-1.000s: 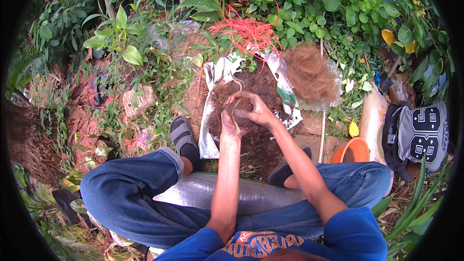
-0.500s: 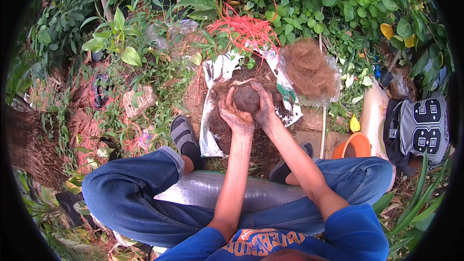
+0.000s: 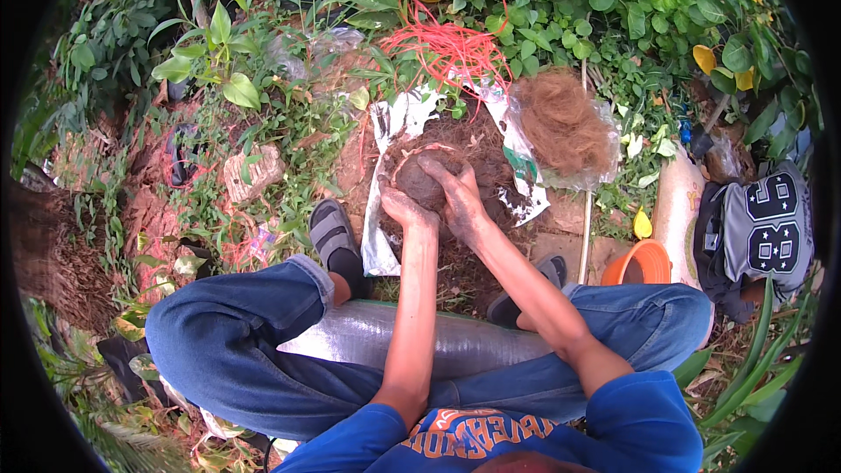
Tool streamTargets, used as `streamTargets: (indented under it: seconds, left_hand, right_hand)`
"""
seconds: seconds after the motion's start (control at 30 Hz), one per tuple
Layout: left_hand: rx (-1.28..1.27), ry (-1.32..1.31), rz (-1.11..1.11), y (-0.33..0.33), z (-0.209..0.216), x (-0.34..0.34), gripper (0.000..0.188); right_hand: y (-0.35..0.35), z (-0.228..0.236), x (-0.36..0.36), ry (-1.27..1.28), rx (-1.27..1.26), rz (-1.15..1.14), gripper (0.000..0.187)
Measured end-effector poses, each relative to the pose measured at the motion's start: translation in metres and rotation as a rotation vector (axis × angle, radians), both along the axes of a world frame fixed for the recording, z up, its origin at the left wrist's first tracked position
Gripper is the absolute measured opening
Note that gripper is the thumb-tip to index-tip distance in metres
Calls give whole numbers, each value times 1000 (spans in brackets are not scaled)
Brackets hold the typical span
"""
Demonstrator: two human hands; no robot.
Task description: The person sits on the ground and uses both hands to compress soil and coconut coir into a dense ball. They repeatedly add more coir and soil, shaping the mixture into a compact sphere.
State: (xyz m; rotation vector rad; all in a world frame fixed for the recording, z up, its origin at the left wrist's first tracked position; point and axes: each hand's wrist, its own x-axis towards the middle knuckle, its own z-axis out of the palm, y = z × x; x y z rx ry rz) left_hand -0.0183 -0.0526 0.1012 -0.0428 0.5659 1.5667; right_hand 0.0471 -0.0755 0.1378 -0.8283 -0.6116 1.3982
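A dark, rounded ball of soil point(image 3: 419, 182) is held between my two soil-smeared hands. My left hand point(image 3: 406, 208) cups its near left side, the fingers partly hidden by the ball. From the right, my right hand point(image 3: 461, 200) wraps it, with fingers laid over its top. Below the ball lies an opened white plastic sack point(image 3: 382, 241), spread on the ground with loose dark soil point(image 3: 455, 133) on it. A pale brown strip curves along the far edge of the ball; what it is I cannot tell.
Tangled red plastic string point(image 3: 447, 51) lies beyond the sack. Brown fibre point(image 3: 563, 123) is heaped on clear plastic to the right, near a thin pole point(image 3: 585, 236). An orange pot point(image 3: 644, 261) stands by my right knee, beside a pale sack point(image 3: 677, 210) and a grey-black garment point(image 3: 771, 228).
Both hands have moved slightly left with the soil ball. My right hand has gone from cupping the side to lying over the top of it.
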Motion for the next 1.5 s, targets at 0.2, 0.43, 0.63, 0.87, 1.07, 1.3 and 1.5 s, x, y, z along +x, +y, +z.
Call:
streamTargets:
  seconds: [0.2,0.43,0.63,0.87,1.07,1.3,1.5]
  left_hand:
    - [-24,-258,-353,2,11,7,46]
    - [-124,-82,-49,-7,-1,21,45]
    - [-31,-42,-21,5,-74,15,45]
    - [-208,-54,-537,3,-6,0,46]
    - [-21,-68,-412,-13,-34,0,39]
    - [-126,128,-378,-17,9,-12,40]
    - [16,36,-490,-24,-10,1,44]
  right_hand:
    - [23,-6,31,-722,300,-44,43]
    - [13,-19,17,-876,357,-178,37]
    - [5,-21,3,-1002,401,-229,29]
    - [26,-36,55,-797,437,22,20]
    - [16,-2,44,-847,510,321,18]
    - [18,21,37,-838,597,350,21]
    - [23,8,62,-827,566,461,17]
